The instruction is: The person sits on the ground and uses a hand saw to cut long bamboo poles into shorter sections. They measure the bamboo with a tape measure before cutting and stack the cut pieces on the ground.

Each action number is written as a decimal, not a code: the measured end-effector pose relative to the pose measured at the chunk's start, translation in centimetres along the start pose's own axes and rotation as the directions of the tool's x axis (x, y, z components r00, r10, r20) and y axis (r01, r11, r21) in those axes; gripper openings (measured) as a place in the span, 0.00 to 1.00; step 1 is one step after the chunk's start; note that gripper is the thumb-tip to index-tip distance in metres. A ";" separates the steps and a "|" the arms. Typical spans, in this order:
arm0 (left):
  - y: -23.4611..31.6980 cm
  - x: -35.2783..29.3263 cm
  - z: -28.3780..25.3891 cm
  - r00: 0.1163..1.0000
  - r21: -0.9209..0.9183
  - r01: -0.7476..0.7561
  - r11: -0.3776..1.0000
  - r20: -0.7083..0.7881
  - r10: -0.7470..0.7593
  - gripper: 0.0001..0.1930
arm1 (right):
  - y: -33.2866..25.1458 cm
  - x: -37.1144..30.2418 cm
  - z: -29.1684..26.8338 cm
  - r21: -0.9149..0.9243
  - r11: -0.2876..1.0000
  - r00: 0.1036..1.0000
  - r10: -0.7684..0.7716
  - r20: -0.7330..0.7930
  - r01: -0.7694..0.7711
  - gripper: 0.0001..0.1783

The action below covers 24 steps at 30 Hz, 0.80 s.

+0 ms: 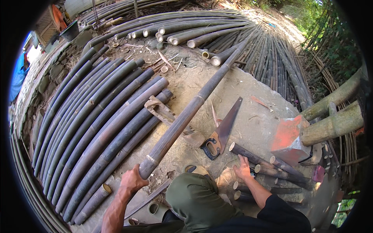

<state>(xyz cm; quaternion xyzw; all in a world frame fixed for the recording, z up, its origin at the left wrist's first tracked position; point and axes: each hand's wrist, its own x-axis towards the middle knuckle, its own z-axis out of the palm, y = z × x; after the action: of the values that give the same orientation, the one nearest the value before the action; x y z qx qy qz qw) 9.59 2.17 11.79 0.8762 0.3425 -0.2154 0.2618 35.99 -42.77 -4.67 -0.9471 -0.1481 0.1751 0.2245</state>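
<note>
My left hand (134, 179) is wrapped round the near end of a long dark bamboo pole (200, 97). The pole slants up and away to the right, toward the heap at the back. My right hand (243, 169) reaches over short cut bamboo pieces (268, 169), its fingers stretched out and apart. I cannot tell whether its fingertips touch the nearest piece. A handsaw (228, 126) with a dark and wooden handle lies on the ground between the pole and that hand. Partly under the pole is a notched wooden piece (157, 110).
Dark bamboo poles (97, 116) lie side by side at the left. More poles (268, 58) are heaped at the back. A red-painted concrete block (287, 136) stands at the right against thick bamboo posts (334, 124). Olive cloth (200, 198) fills the lower middle.
</note>
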 end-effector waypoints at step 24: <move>-25.7 -15.6 14.6 0.664 -0.013 0.475 0.880 -0.650 -0.369 0.35 | -25.0 11.6 4.1 -0.184 0.313 0.352 -0.903 0.247 0.932 0.36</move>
<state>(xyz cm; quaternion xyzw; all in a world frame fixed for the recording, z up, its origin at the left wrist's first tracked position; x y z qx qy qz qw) -22.14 1.79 1.24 0.8101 0.5862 0.0120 0.0033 39.72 -15.66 0.74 -0.7066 -0.6938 0.0386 0.1334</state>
